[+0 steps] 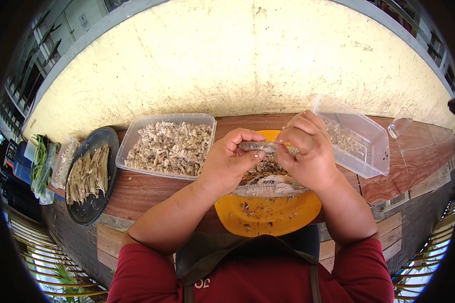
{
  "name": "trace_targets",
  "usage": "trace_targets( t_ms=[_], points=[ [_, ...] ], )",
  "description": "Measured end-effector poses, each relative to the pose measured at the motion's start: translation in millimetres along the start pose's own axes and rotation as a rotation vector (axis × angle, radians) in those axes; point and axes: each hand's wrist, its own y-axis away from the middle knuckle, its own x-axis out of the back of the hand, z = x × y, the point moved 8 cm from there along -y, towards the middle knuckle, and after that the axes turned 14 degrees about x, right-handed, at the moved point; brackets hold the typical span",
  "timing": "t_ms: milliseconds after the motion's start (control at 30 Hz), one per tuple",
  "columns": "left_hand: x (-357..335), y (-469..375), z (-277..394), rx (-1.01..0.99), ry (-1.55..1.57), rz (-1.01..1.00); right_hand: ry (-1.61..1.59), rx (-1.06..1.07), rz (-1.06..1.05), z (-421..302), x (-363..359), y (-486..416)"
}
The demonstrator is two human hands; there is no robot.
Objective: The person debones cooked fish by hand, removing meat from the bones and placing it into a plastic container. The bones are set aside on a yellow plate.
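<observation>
Between thumb and fingers, my left hand (233,161) holds a small grey piece of fish (256,146) above an orange plastic basin (267,216). The fingertips of my right hand (307,151) pinch at the right end of the same piece. Below both hands, an opened fish with pale flesh and skin (271,186) lies in the basin, with brown flaked bits behind it. Small dark scraps stick to the basin's near wall. Left of my left hand stands a clear plastic tub (163,175) full of shredded pale flesh (170,147).
Whole fish (89,172) lie side by side on a dark oval tray (94,214) at the left, beside a smaller tub (65,163) and green stalks (40,159). At the right are a clear tub (371,151) with some flakes and a drinking glass (400,123). A wall (231,57) rises behind the wooden table (148,197).
</observation>
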Motion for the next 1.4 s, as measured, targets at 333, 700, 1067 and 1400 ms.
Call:
trace_targets(
  t_ms=[333, 700, 1067, 1400],
  points=[
    [-2.3, 1.8, -0.9, 0.048, -0.024, -0.016, -0.045, 0.029, 0.022, -3.0, 7.0, -3.2],
    [-4.4, 2.1, 0.5, 0.054, 0.029, -0.043, -0.111, -0.036, 0.083, 14.1, 21.6, -2.3],
    [-31.0, 17.0, 17.3, -0.176, -0.801, -0.101, -0.272, -0.11, 0.093, 28.6, 19.5, 3.4],
    [-39.4, 31.6, 20.1, -0.244, -1.044, -0.122, -0.385, -0.03, 0.063, 20.6, 13.9, -0.5]
  ],
)
